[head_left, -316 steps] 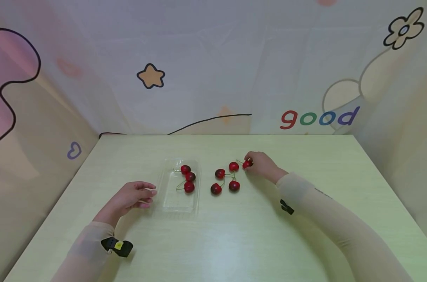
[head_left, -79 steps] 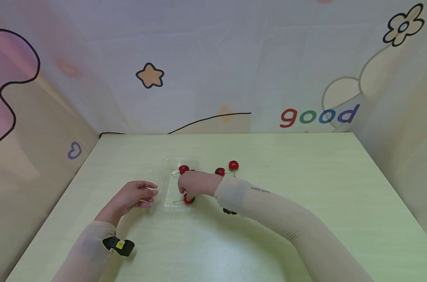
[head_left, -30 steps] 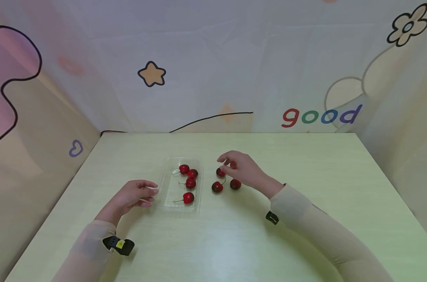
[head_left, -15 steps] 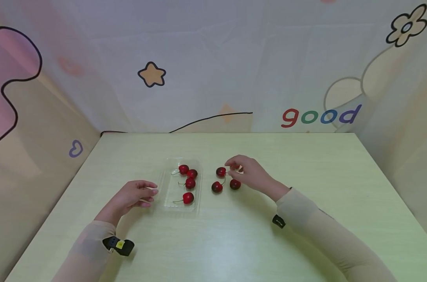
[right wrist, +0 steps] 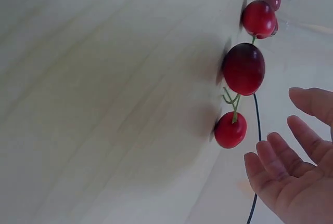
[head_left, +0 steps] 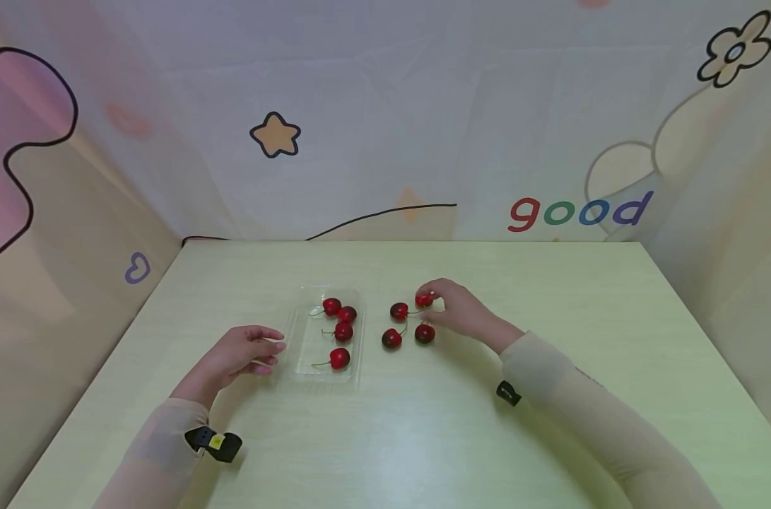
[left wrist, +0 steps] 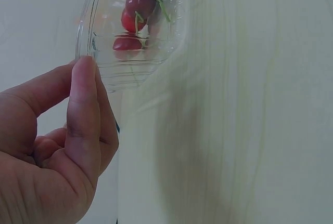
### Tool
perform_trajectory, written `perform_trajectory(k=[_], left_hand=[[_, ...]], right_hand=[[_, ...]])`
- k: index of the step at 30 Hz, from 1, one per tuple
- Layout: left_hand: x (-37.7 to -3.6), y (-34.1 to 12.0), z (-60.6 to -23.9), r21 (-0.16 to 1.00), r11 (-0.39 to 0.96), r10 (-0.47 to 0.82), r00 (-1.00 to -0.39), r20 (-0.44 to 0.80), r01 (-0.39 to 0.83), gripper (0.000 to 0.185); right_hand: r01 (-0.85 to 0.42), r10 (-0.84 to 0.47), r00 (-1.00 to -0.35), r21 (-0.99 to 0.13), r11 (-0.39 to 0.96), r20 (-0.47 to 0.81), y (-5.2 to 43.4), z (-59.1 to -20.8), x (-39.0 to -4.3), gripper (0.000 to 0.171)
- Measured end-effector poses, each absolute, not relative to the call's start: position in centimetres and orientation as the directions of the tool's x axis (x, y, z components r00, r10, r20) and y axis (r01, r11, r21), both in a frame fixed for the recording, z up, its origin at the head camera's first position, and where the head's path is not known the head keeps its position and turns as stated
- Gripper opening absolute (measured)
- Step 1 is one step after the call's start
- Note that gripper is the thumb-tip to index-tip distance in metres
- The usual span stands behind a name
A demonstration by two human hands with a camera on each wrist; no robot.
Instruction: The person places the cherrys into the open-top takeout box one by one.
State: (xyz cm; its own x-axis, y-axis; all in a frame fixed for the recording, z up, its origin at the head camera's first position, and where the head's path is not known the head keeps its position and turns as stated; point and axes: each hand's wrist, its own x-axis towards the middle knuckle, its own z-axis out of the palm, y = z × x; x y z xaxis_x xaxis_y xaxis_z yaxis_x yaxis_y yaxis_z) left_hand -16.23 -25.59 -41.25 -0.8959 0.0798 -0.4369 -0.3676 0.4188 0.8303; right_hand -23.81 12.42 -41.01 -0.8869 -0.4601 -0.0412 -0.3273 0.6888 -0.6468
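My left hand (head_left: 245, 351) stays at the left side of a clear plastic tray (head_left: 307, 353), fingers loosely bent; in the left wrist view its fingertips are right at the rim. Several red cherries with green stems lie in the tray, the nearest cherry (head_left: 340, 358) apart from the others. Right of the tray is a loose group of cherries on the table, among them a dark cherry (head_left: 391, 338). My right hand (head_left: 461, 309) reaches over the farthest right cherry (head_left: 425, 300), its forefinger partly in front of it. In the right wrist view the fingers are spread beside this cherry (right wrist: 230, 129).
The pale wooden table (head_left: 385, 431) ends at a printed cloth backdrop (head_left: 372, 85) behind and on both sides. A black wrist camera (head_left: 215, 444) is strapped to the left sleeve, another black device (head_left: 509, 393) to the right one.
One cherry has gone from the right-hand group into the tray. My right hand left the tray and has since shifted slightly right over the loose cherries. The left hand has stayed still.
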Motion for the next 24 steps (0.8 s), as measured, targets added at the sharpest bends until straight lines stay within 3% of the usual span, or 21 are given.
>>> perform_trajectory(k=[24], left_hand=[[-16.3, -25.5, -41.1, 0.819, 0.428, 0.064, -0.891, -0.450, -0.383, 0.043]], right_hand=[[-0.458, -0.590, -0.804, -0.550, 0.698, -0.079, 12.8, -42.0, -27.8, 0.037]])
